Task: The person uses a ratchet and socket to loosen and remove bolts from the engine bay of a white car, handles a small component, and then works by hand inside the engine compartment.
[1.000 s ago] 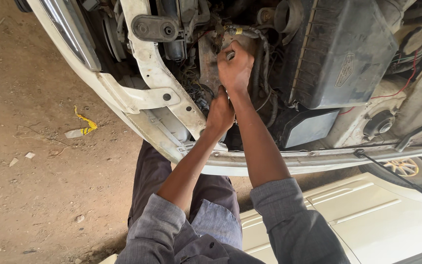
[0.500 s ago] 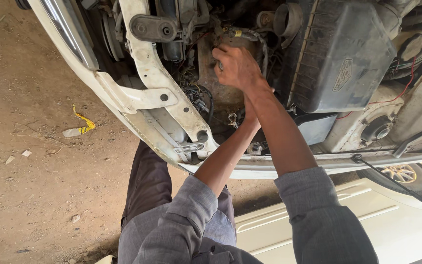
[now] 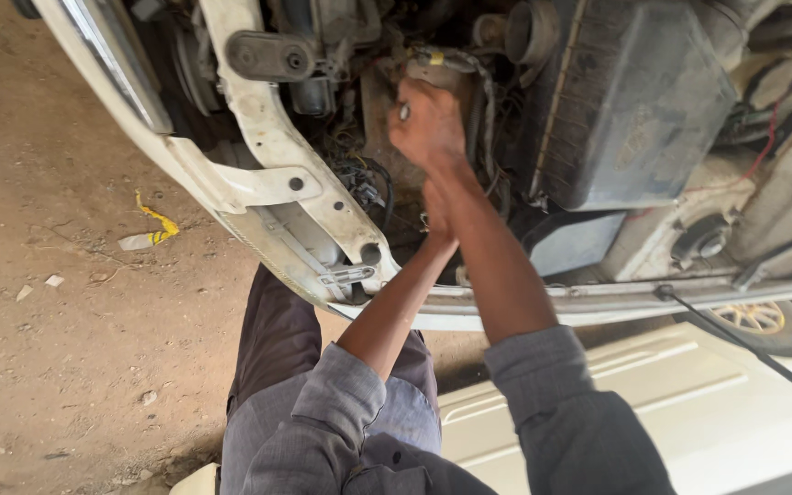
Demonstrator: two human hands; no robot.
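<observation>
I lean over the open engine bay of a white car (image 3: 272, 174). My right hand (image 3: 428, 124) is up on the engine, fingers closed around a small shiny metal part (image 3: 403, 112) beside a hose with a yellow tag (image 3: 442, 60). My left hand (image 3: 435, 203) reaches lower into the bay, next to a bundle of black wires (image 3: 368, 179). My right forearm covers most of it, so its fingers are hidden. Both sleeves are grey.
A large dusty black box (image 3: 634, 110) fills the bay on the right. A white body panel (image 3: 616, 403) lies near my legs, with a black cable (image 3: 744, 344) and a wheel (image 3: 763, 321) beyond. A yellow scrap (image 3: 156, 223) lies on the dirt ground.
My left hand has slid down and behind my right forearm, deeper into the bay. My right hand has stayed on the same spot on the engine.
</observation>
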